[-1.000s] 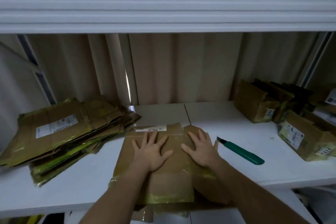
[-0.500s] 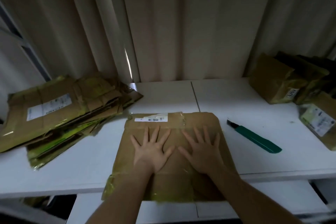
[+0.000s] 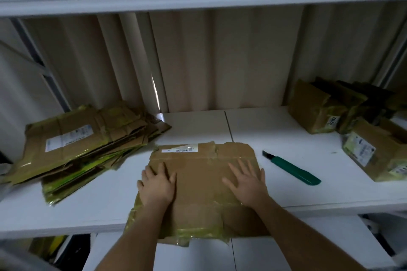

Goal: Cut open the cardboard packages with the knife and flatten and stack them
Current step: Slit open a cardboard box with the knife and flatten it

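A flattened cardboard package (image 3: pixel 198 185) lies at the middle of the shelf (image 3: pixel 275 136), its near end hanging over the shelf's front edge. The left hand (image 3: pixel 157 185) and right hand (image 3: pixel 247 182) lie flat on it, well apart. Just right of it lies the utility knife (image 3: pixel 293 167). A stack of flattened packages (image 3: pixel 81 145) sits toward the left end. Unopened packages (image 3: pixel 343 125) stand at the back right corner.
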